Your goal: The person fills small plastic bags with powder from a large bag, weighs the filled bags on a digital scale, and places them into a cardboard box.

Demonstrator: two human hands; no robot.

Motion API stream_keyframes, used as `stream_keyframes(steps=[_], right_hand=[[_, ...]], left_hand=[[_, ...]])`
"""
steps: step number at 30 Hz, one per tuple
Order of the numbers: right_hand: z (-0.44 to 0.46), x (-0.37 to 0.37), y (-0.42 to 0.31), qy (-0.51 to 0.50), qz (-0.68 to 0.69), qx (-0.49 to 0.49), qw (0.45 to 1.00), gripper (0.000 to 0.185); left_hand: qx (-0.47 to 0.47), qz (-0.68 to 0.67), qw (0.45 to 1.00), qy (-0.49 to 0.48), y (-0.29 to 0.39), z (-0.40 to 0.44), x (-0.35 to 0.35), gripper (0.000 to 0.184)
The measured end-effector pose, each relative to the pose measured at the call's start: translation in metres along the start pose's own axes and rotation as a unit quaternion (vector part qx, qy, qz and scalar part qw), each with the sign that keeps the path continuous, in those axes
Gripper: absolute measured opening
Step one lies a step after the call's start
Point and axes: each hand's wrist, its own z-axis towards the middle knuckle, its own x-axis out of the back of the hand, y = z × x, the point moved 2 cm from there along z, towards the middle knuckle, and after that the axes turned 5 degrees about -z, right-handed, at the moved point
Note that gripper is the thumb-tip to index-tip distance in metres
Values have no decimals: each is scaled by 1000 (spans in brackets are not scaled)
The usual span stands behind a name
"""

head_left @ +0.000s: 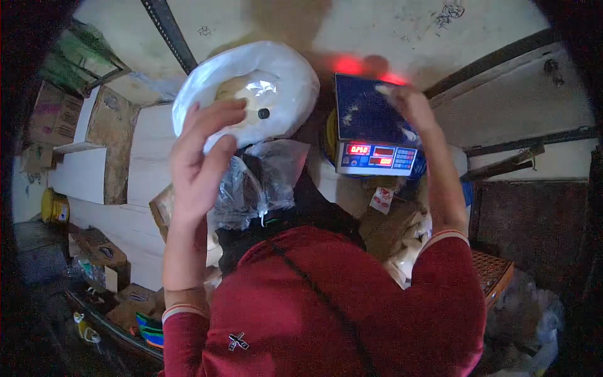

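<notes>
Maroon shirt fills the near view, clear plastic bag bunched just past it on the left. Left hand is over the near-left rim of the white plastic-lined tub: fingers spread, thumb apart, nothing visible in them. Can't tell if they touch the lining. Small dark cap-like piece in the tub, right of the fingers. Right hand is at the far right corner of the scale pan, blurred; something pale at the fingertips, can't tell if gripped. White flecks lie toward the pan's left edge. Left readout shows 0.250. My read: weighing step in hand. Next move calls for a light touch at the pan, hand clear before trusting the number.
</notes>
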Motion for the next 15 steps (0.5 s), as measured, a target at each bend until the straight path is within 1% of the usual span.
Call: stream_keyframes(steps=[1, 2, 3, 4, 5, 6, 8, 9, 10, 11, 13, 14, 15], right_hand=[[1, 17, -4, 25, -32, 41, 998, 15], [4, 30, -11, 30, -34, 48, 998, 15], [7, 43, -21, 53, 8, 71, 996, 15], [11, 55, -33, 74, 51, 96, 991, 14], [14, 65, -46, 94, 95, 122, 983, 14], [17, 72, -63, 95, 97, 132, 982, 14], [24, 79, -108, 66, 184, 162, 967, 15], [28, 80, -131, 48, 227, 178, 956, 16], [34, 82, -155, 43, 230, 193, 953, 16], [40, 83, -179, 14, 215, 197, 956, 17], [50, 78, -222, -47, 181, 206, 960, 18], [55, 73, -242, -53, 182, 222, 956, 18], [60, 65, -260, -50, 203, 254, 944, 18]], left_hand=[[-3, 2, 1000, 6, 6, 8, -2, 25], [7, 18, 1000, -12, 13, 18, -7, 23], [18, 34, 999, -29, 16, 27, -11, 21], [16, 39, 999, -21, 16, 35, -12, 21], [-4, 37, 999, -23, 14, 44, -14, 21], [-22, 36, 999, -24, 10, 53, -16, 22], [14, -53, 998, -24, -5, 73, -21, 27], [-8, -11, 1000, -19, -17, 82, -21, 30], [-28, 31, 999, -13, -26, 91, -17, 33], [-22, 41, 999, -1, -30, 99, -10, 33], [143, 91, 985, -32, -44, 105, 8, 36], [151, 98, 984, -18, -47, 103, 22, 36], [153, 130, 979, -36, -53, 100, 33, 35]])
